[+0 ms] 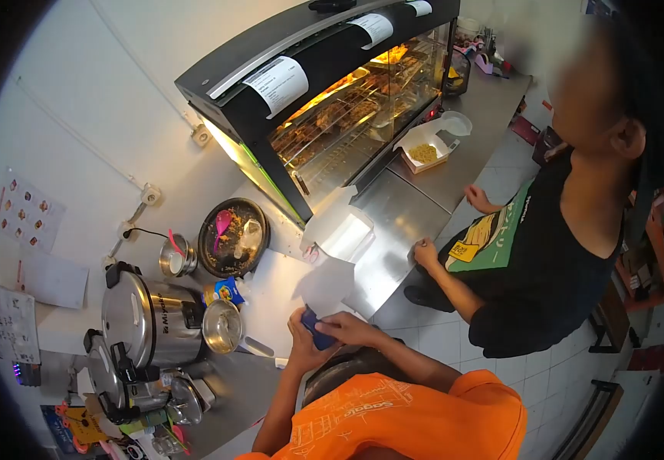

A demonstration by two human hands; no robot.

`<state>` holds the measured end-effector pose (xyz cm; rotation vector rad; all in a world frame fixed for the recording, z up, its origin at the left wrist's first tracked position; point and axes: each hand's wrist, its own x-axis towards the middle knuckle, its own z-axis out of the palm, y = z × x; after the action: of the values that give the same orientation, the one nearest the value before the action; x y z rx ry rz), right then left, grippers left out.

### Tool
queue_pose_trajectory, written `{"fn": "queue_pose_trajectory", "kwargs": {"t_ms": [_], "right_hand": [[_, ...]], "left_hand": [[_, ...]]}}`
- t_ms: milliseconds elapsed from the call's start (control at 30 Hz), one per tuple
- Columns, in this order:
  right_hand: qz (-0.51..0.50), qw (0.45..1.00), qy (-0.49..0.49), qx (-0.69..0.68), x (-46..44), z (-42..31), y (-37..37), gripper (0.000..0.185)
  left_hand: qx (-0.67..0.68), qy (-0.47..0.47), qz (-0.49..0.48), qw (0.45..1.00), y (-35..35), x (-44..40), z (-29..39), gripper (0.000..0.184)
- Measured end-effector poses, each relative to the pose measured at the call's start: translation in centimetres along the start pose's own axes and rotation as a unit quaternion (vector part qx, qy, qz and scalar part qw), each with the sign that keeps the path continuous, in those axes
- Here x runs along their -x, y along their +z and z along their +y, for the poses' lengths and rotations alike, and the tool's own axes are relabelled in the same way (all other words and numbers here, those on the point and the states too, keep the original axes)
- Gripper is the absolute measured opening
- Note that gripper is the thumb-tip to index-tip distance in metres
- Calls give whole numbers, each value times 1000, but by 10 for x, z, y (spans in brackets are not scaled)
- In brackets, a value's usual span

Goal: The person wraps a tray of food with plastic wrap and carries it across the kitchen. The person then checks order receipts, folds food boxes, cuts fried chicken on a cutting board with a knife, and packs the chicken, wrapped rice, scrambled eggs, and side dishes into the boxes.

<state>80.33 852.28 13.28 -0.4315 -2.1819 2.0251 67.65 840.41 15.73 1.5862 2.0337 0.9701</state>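
Note:
My left hand [301,341] is closed around a small dark blue object [315,330], whose kind I cannot make out. My right hand [349,330] grips the same object from the other side, its thumb pressed on it. Just beyond my fingers is a white paper or carton piece [326,282]; whether I touch it cannot be made out. Behind it stands an open white carton box [343,234] on the steel counter [393,222]. To the left a white board [271,299] lies on the counter, with a knife [259,346] at its near edge.
A lit food warmer [363,100] stands at the back. Left are a round dark pan [261,249] with a pink scoop, a metal bowl [223,326], a blue packet [225,291] and a large pot [156,322]. A filled carton [424,156] sits farther right. A co-worker [554,253] stands close by.

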Motion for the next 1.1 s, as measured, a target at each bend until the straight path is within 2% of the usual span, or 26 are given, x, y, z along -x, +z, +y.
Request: {"fn": "queue_pose_trajectory", "kwargs": {"t_ms": [67, 167, 200, 267, 300, 367, 400, 500, 567, 600, 633, 700, 733, 767, 833, 867, 900, 933, 967, 1033, 1067, 1100], "right_hand": [[14, 974, 65, -218, -5, 12, 1, 39], [-36, 961, 99, -256, -8, 42, -4, 38], [-35, 961, 100, -256, -4, 23, -4, 38], [29, 990, 107, -81, 5, -10, -3, 34], [30, 990, 108, -83, 5, -8, -3, 34], [17, 996, 46, 76, 6, 0, -1, 27], [19, 996, 46, 75, 6, 4, -2, 27], [178, 976, 54, 113, 6, 13, -16, 25], [294, 950, 45, 98, 11, 19, -57, 27], [292, 948, 68, 105, 18, 4, -83, 28], [292, 934, 57, 197, 23, -10, -97, 23], [267, 883, 61, 380, 16, -4, -101, 15], [261, 886, 61, 378, 9, 16, -97, 15], [261, 871, 67, 410, -4, 47, -95, 14], [253, 856, 67, 446, -25, 100, -91, 14], [251, 853, 85, 449, -31, 122, -90, 13], [243, 852, 100, 453, -36, 136, -86, 13], [239, 850, 74, 464, -38, 142, -80, 14], [207, 833, 85, 505, -41, 153, -77, 19], [190, 818, 51, 541, -42, 158, -72, 22], [169, 815, 76, 549, -45, 158, -73, 23], [208, 790, 55, 574, -39, 160, -70, 26]], "left_hand": [[21, 46, 52, 997, 10, 3, -4, 109], [21, 65, 53, 996, 14, 10, -12, 103], [22, 65, 52, 996, 15, 10, -11, 103], [-2, 81, 46, 996, 17, 14, -9, 95], [-2, 81, 44, 996, 18, 16, -8, 95], [-12, 95, 59, 994, 21, 24, -7, 93], [-11, 96, 57, 994, 21, 25, -6, 93], [-89, 79, 47, 992, 26, 43, -21, 91], [121, -69, 96, 986, 48, 80, -78, 90], [129, -4, 86, 988, 46, 88, -93, 99], [130, -5, 85, 988, 52, 86, -96, 99], [42, 32, 160, 986, 68, 85, -99, 93], [-105, -11, 122, 987, 76, 81, -99, 96], [-107, -16, 124, 986, 89, 74, -108, 96], [4, -37, 67, 997, 119, 57, -143, 101], [7, -47, 83, 995, 129, 47, -157, 101], [-2, -27, 46, 999, 134, 41, -172, 103], [-11, -17, 18, 1000, 131, 43, -180, 106], [-12, -54, 51, 997, 120, 47, -171, 106], [-7, -66, 3, 998, 77, 51, -133, 93], [-6, -107, 42, 993, 64, 70, -131, 93], [0, -130, 29, 991, 54, 91, -131, 76]]}}
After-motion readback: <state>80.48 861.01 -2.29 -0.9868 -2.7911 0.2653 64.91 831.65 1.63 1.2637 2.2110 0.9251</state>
